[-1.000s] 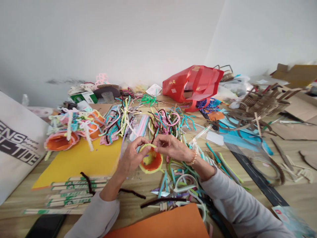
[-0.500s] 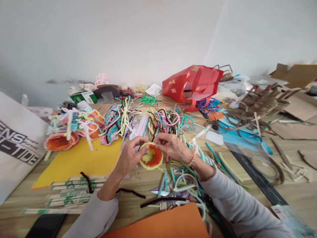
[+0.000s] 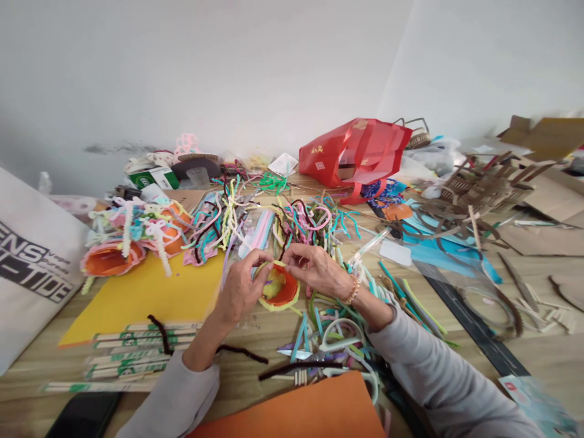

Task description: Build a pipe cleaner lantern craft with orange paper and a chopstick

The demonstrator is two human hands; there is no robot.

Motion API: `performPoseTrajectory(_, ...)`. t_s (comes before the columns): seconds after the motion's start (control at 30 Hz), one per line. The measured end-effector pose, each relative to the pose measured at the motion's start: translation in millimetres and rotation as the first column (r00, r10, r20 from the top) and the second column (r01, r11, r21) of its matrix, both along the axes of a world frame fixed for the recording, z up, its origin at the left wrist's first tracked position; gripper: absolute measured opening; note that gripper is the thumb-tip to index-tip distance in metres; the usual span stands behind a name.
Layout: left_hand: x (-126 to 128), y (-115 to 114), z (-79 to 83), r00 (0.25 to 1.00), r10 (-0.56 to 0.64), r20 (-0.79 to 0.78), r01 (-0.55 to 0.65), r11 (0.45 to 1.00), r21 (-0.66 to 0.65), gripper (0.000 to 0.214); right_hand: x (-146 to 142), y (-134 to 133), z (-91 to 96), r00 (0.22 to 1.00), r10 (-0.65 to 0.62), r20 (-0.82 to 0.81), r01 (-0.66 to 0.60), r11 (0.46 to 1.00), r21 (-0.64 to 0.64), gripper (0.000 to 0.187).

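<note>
Between my hands is an orange paper cup point(image 3: 288, 291) whose rim is edged with yellow pipe cleaner; something yellow and fuzzy lies inside it. My left hand point(image 3: 241, 285) pinches the rim at its far left, thumb and forefinger together. At the far right of the same rim, my right hand point(image 3: 312, 267) is closed in a pinch, its fingertips close to those of the left. A dark pipe cleaner point(image 3: 241, 351) lies on the table below my left wrist. Loose coloured pipe cleaners point(image 3: 337, 328) are heaped under my right forearm.
Fuzzy pink-rimmed orange cups point(image 3: 112, 260) lie at left by a yellow sheet point(image 3: 150, 298). Wrapped chopsticks point(image 3: 128, 359) and a black phone point(image 3: 84, 415) are nearer. An orange sheet point(image 3: 296, 410) lies at the front. A red bag point(image 3: 328, 155) and brown woven pieces point(image 3: 474, 182) stand behind.
Both hands stay at the rim with only slight finger movement. The cup has tilted a little, and the left fingertips have shifted slightly along the rim toward the right hand.
</note>
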State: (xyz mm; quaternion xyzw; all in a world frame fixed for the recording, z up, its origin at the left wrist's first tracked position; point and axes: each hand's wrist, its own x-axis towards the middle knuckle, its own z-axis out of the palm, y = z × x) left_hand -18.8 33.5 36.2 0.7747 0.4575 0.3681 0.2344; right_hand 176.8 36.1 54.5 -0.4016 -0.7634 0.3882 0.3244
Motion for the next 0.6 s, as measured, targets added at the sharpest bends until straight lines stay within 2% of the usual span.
performPoseTrajectory(0.4, 3.2, -0.3, 4.7, 0.993, 0.059, -0.106, -0.045, 0.991, 0.127, 0.015, -0.2, 0.7, -2.0, 1.0, 0.006, 0.008, -0.006, 0.997, 0.072, 0.005)
performPoseTrajectory(0.6, 3.8, -0.7, 2.9, 0.994, 0.081, -0.072, -0.073, 0.992, 0.106, 0.011, -0.3, 1.6, -5.9, 1.0, 0.001, 0.023, -0.004, 0.993, 0.118, 0.006)
